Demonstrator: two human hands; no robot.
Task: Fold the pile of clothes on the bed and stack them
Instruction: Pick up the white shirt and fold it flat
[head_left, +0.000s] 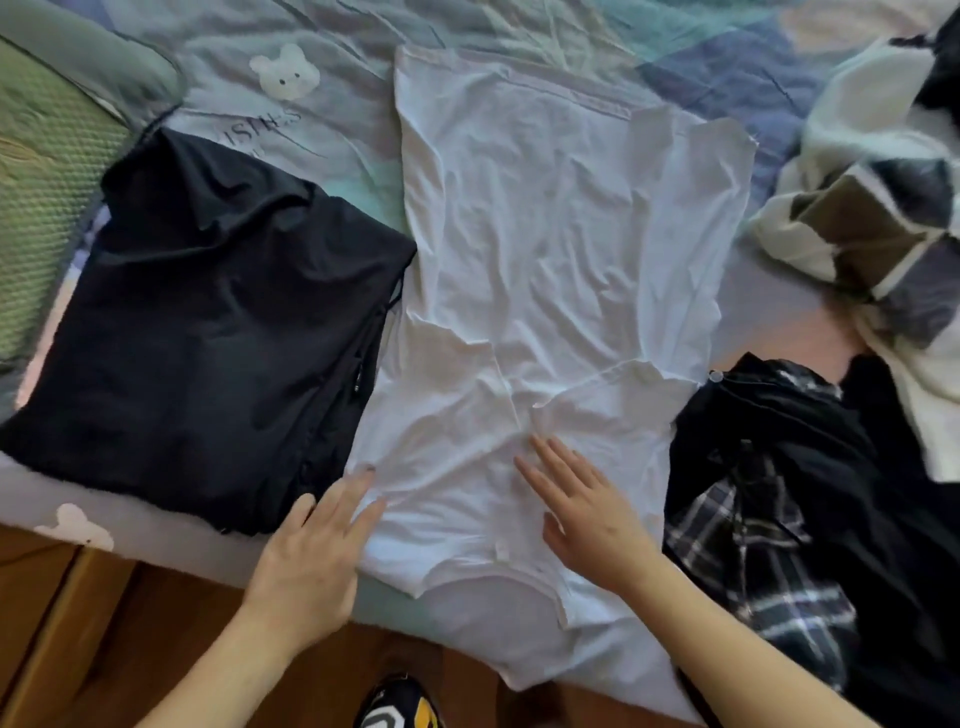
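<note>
Two flat, open hands, left hand (311, 551) and right hand (587, 514), press the white T-shirt (561, 249) on the bed (322, 150), likely smoothing before folding.

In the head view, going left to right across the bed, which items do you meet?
Green pillow → folded black garment → white T-shirt → black plaid shirt → cream patchwork garment.

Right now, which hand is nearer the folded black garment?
Left. The left hand touches the folded black garment at its near corner; the right hand rests on the white T-shirt.
</note>
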